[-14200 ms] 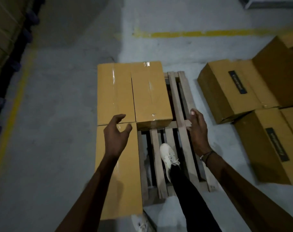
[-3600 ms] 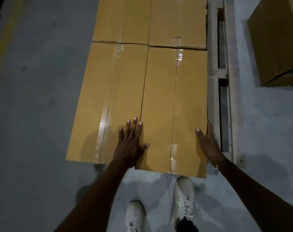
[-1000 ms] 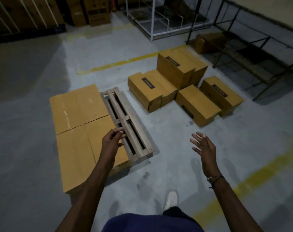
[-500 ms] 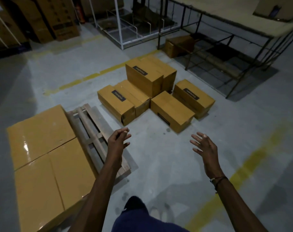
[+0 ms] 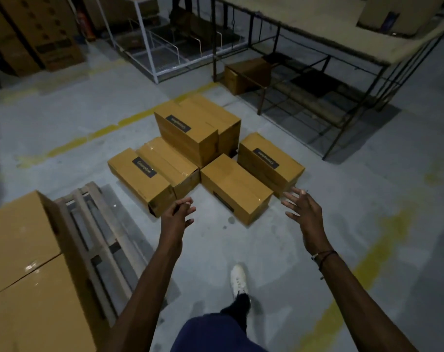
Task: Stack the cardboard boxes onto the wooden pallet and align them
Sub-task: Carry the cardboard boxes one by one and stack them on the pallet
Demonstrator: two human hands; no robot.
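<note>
Fingers of left hand [image 5: 179, 215] and right hand [image 5: 302, 207] spread, holding nothing; nearest box [image 5: 235, 186] looks stiff, bulky, tape-slick; best gripped at both ends.

A: what are the arms doing?
B: both stretched forward. left hand [image 5: 178, 216] loosely curled, holding nothing. right hand [image 5: 302, 210] has fingers spread, palm down, cord bracelet [image 5: 323, 257] on wrist.

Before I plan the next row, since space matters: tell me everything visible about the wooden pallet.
The wooden pallet lies flat on the grey floor at lower left, made of pale, worn slats with dark gaps. Stacked cardboard boxes cover its left part; the right strip is bare. Neither hand touches it.
</note>
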